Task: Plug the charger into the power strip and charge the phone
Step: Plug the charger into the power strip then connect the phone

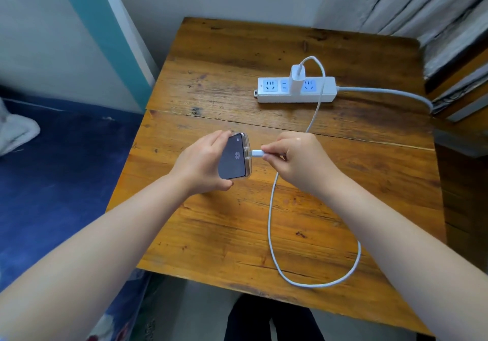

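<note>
The wooden table point(216, 235) carries everything. Toward its far right corner lies the white power strip point(327, 91), its thick cord running off the right edge. The charger point(298, 76) stands upright in the strip's middle socket, so by the look of it the first half of the task is done.

From the top of the charger the white cable point(269, 224) arcs over the strip, runs toward the middle of the table, passes behind the right hand, and sweeps in a wide loop near the front edge.

The phone point(233, 157), in a clear case with a dim screen showing a small round icon, is held at the middle of the table, tilted up on edge. The left hand point(200, 163) wraps around it, fingers curled over the far end and thumb under the near end. The right hand point(298, 159) pinches the plug point(256, 153) between thumb and forefinger, with its metal tip right at the phone's port; whether it is fully seated I cannot tell.

The step in hand seems to be joining cable to phone. Next comes a straight, level push while the left hand braces the phone.
</note>
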`<state>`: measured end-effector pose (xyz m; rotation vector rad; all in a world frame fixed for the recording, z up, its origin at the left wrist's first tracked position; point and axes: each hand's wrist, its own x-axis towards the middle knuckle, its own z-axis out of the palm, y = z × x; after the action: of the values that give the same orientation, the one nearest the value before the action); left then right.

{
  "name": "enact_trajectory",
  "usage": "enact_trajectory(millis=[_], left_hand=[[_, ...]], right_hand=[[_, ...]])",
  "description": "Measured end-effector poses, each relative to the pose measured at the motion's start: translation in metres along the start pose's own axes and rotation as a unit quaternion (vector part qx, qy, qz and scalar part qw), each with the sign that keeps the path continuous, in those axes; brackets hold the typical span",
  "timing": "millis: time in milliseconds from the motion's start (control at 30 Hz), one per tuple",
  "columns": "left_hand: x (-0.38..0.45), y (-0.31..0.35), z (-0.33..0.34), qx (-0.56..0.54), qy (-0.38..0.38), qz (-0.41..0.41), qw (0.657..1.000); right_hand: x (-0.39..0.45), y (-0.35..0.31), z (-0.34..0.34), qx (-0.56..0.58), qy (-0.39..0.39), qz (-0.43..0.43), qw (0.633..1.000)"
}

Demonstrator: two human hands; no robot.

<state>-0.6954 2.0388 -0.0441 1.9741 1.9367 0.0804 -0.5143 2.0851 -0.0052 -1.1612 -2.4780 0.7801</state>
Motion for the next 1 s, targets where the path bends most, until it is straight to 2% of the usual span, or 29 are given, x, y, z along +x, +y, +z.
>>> enact_trajectory(millis=[100,433,733,1000], left_hand=[[-0.002,0.002,-0.001,0.008,-0.010,0.015,1.000],[-0.006,0.000,0.001,0.013,-0.006,0.034,0.999],[-0.005,-0.001,0.001,0.019,-0.013,0.041,0.999],[-0.001,0.003,0.005,0.029,-0.026,0.048,0.998]], right_hand=[[0.000,-0.003,0.002,-0.030,-0.031,0.000,0.999],[0.006,-0.013,0.005,-0.079,-0.055,0.032,0.995],[0.005,-0.020,0.002,-0.126,-0.088,0.022,0.988],[0.006,-0.015,0.004,-0.124,-0.101,0.034,0.987]])
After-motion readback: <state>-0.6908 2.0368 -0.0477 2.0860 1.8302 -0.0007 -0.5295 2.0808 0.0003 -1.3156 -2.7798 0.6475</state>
